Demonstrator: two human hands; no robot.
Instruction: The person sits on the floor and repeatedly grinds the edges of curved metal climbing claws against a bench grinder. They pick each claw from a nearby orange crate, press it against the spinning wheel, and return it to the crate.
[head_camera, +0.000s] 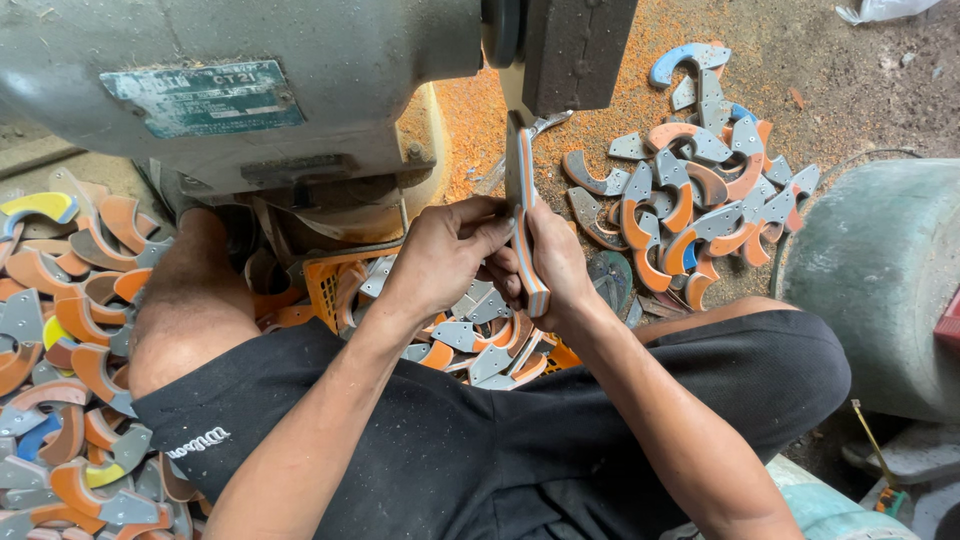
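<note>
Both hands press a layered piece to a grinder over a dusty workshop floor.

The left hand (440, 262) and right hand (553, 262) are closed around a flat orange, grey and blue layered curved piece (525, 215), held edge-up against the grey-green metal grinding machine (250, 80). Orange dust coats the bare dirt floor (840, 80), with similar curved pieces heaped on either side (690, 190) and in an orange plastic crate (325, 285).

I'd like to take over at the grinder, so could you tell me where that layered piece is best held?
Grip the layered piece at its lower end, one of the hands on each flat side, as the left hand and right hand do: it stands on edge, top against the machine.
</note>
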